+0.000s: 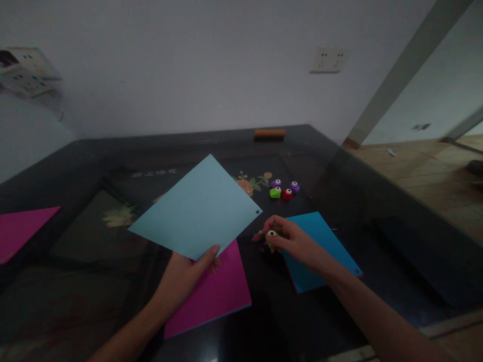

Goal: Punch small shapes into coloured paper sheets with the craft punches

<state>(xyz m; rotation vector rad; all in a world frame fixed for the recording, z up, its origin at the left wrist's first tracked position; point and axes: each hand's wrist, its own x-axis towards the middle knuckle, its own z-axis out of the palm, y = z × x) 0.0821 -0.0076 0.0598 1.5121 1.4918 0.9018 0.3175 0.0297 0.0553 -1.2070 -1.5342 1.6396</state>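
A light blue sheet of paper [199,206] is held up by its near corner, pinched between the thumb and fingers of my left hand [192,269]. Its right corner carries a small dark star-shaped hole. Below the sheet and my left hand lies a pink stack of paper [226,296], partly covered. My right hand [290,239] is closed around a small green craft punch [270,237], just right of the sheet and apart from it. Under my right wrist rests a blue stack of paper [320,246] with a small hole mark at its near right corner.
Several purple, green and red craft punches [287,193] stand together beyond my right hand. A brown cylinder [269,133] lies near the wall. More pink paper [24,229] sits at the left on the dark glossy table [275,322]. Wall sockets [329,60] are behind.
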